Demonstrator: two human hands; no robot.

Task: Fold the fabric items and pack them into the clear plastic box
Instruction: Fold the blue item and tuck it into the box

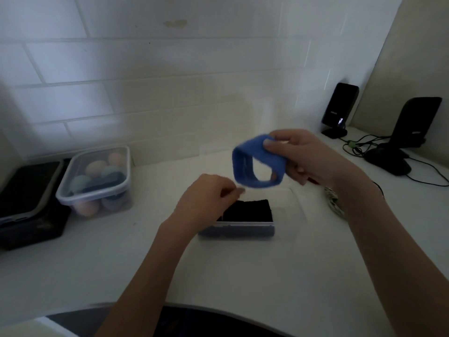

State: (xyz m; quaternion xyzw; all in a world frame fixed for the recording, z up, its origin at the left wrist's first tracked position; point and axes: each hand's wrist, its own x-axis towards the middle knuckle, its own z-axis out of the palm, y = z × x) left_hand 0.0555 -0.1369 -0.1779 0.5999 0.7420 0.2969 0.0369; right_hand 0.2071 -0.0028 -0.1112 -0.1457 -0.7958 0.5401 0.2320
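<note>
Head view, looking down at a white counter (243, 276) set against a white tiled wall (170, 69); the picture is dim and a little blurred.

The person's right hand (306, 154) is raised above the counter and pinches a blue fabric band (257, 164) between thumb and curled fingers (295, 172); the band hangs open as a loop, held in the air above and slightly behind the clear plastic box (237, 228).

The left hand (209, 198) hovers just below and to the left of the band, over the left end of the box; its fingers are curled inward and seem to hold nothing, though blur makes this hard to confirm; whether its fingertips touch the band cannot be told.

The clear plastic box sits on the counter at the centre, between the two forearms; folded black fabric (247, 210) lies inside it, filling the part that shows.

At the left, a lidded clear container (97, 181) holds rounded pastel objects; beside it at the far left sits a dark tray-like object (29, 198). At the right rear corner stand two black devices on stands (340, 108), with cables (359, 147) trailing across the counter. A pale patterned item (334, 200) peeks out beside the right wrist.
</note>
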